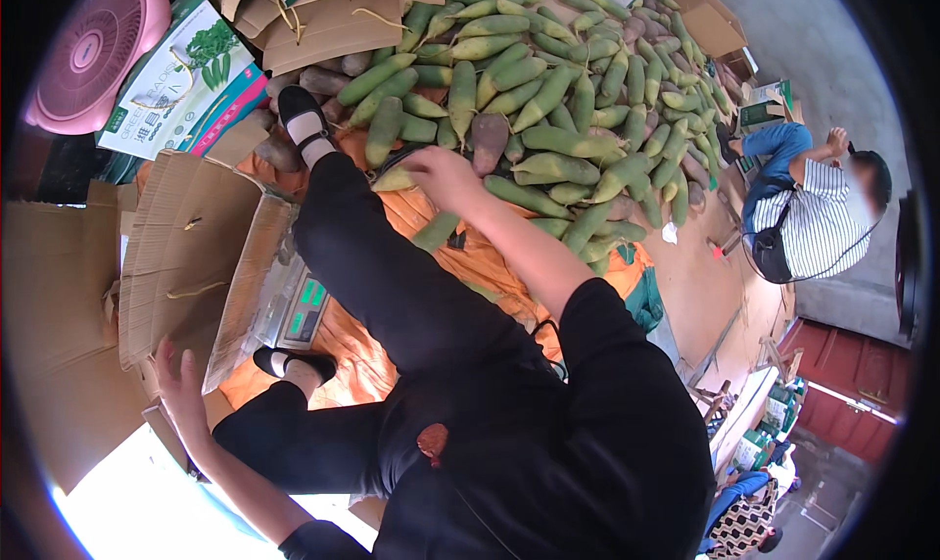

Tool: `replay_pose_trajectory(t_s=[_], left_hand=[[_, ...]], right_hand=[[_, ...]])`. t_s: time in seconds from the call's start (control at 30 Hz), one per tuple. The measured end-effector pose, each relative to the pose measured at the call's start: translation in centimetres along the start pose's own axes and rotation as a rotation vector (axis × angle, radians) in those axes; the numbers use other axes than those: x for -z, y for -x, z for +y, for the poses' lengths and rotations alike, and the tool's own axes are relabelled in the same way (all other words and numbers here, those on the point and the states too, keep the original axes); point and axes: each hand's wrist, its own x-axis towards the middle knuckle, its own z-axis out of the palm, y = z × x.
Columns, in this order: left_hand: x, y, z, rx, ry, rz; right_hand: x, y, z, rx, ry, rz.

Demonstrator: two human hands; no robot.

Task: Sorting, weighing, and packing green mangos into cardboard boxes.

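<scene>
My right hand [443, 175] reaches forward over my black-trousered leg and closes around a pale green, long vegetable [394, 179] at the near edge of a big pile of green vegetables [548, 100]. The pile lies on an orange sheet [470, 256]. My left hand [181, 384] is spread open with fingers apart against the side of an open cardboard box [186, 256] at my left. It holds nothing.
A digital scale [304, 310] stands under the box between my feet. Flattened cartons [323, 22], a printed box [181, 85] and a pink fan [93, 51] lie at the back left. Another person [813, 217] in a striped shirt crouches at the right beside the pile.
</scene>
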Motion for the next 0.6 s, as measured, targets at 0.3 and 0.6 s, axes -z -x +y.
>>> replay_pose_trajectory(t_s=[0.3,0.6], left_hand=[[-5.7,3.6,0.0,-0.171,-0.236,-0.034],[-7.5,2.9,-0.7,-0.146,-0.444,0.058]], right_hand=[[5.3,19.0,18.0,-0.927,0.17,0.229],[6.0,24.1,22.7,-1.29,0.005,0.479]])
